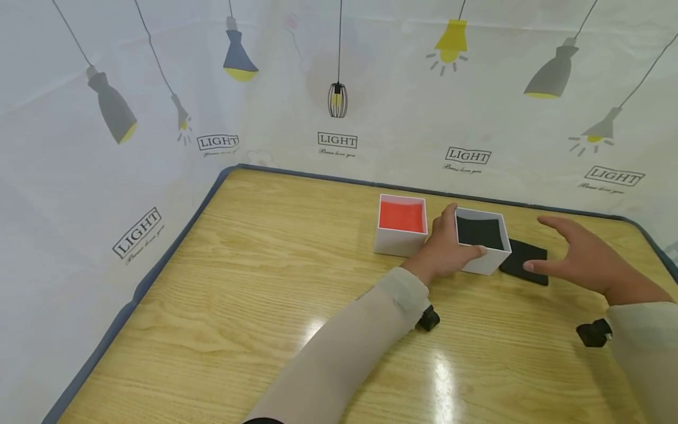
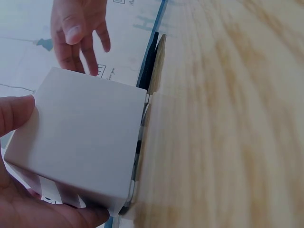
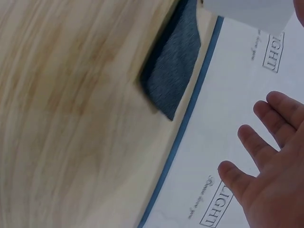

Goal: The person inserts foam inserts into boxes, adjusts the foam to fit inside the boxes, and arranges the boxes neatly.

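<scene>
My left hand (image 1: 446,250) grips a white open-topped box (image 1: 481,263) by its left side, the thumb along the near face and fingers behind. Black material covers what shows of the box's inside. In the left wrist view, the plain white face of that box (image 2: 80,137) fills the middle. A flat black square piece (image 1: 524,259) lies on the table just right of the box. Above that piece, my right hand (image 1: 590,259) hovers with spread fingers and nothing in its grasp. The right wrist view shows the hand (image 3: 278,185) apart from the black piece (image 3: 175,61).
A second white box (image 1: 397,241), red inside, stands just left of the held one. Both are near the back edge of the wooden table (image 1: 238,282). A white printed sheet (image 1: 286,118) with lamp drawings rises behind and at the left. Dark trim (image 1: 318,175) runs along the table's edge.
</scene>
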`<control>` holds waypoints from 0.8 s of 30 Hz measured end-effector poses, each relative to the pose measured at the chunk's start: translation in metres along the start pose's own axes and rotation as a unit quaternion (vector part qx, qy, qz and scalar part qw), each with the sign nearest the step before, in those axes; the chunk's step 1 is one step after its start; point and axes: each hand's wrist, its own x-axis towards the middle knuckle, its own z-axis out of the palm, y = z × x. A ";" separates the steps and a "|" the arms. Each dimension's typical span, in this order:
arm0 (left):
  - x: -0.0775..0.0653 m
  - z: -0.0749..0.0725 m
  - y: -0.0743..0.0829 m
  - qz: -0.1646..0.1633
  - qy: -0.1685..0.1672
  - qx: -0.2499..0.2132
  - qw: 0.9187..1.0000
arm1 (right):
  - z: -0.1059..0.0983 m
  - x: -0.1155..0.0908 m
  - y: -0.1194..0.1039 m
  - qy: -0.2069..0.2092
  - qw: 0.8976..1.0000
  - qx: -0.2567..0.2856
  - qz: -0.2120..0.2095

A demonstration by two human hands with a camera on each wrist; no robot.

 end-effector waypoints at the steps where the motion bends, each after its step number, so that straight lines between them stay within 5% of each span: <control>1: 0.000 0.000 0.000 0.000 0.000 -0.001 1.000 | 0.000 0.000 0.003 -0.005 1.000 0.000 0.004; 14: -0.001 0.000 0.001 -0.002 -0.001 -0.005 1.000 | 0.015 0.006 0.036 -0.067 0.996 -0.007 0.057; 24: 0.000 -0.001 0.002 -0.002 -0.006 0.000 1.000 | 0.023 0.017 0.051 -0.102 0.994 -0.007 0.036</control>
